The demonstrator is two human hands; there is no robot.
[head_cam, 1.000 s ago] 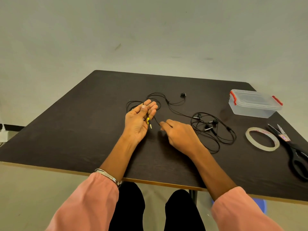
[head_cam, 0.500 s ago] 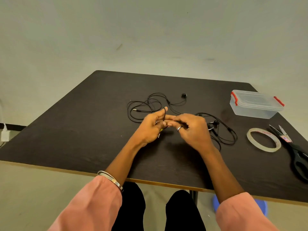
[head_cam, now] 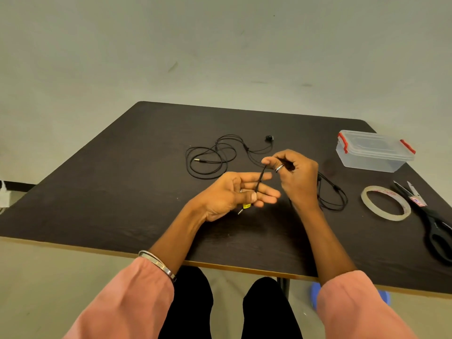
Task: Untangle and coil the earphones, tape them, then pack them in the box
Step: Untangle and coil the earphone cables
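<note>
From the head camera, looking down over a dark wood-grain table point(head_cam: 122, 192), the left hand point(head_cam: 234, 194) is raised palm-up just above the surface, its fingers stretched out towards the right while the thumb presses a thin black earphone cable point(head_cam: 259, 179) against them; the small gold-tipped plug with a yellow tag point(head_cam: 244, 208) dangles below that thumb. The right hand point(head_cam: 293, 174) is curled, pinching the same cable between thumb and forefinger a little above and to the right. This looks like the start of winding — the straight left fingers serve as a former, the thumb anchors the plug end, and the right hand feeds the cord. The held stretch of cable runs taut on a slant, from the left thumb up and rightward to the right fingertips, plug end nearest the wearer. The remainder of that cable trails in loose loops point(head_cam: 335, 194) on the table behind and beside the right wrist. A second black earphone set point(head_cam: 210, 156) lies apart, farther back and to the left, in slack rings with its plug pointing left and one earbud point(head_cam: 269, 137) at the far right of it. On the right, within reach, wait the clear plastic box with red clips point(head_cam: 374, 152), lid on, the roll of clear tape point(head_cam: 386, 203) lying flat, and black-handled scissors point(head_cam: 430, 221) just beside it, blades pointing away — probably set there in the order they will be needed.
</note>
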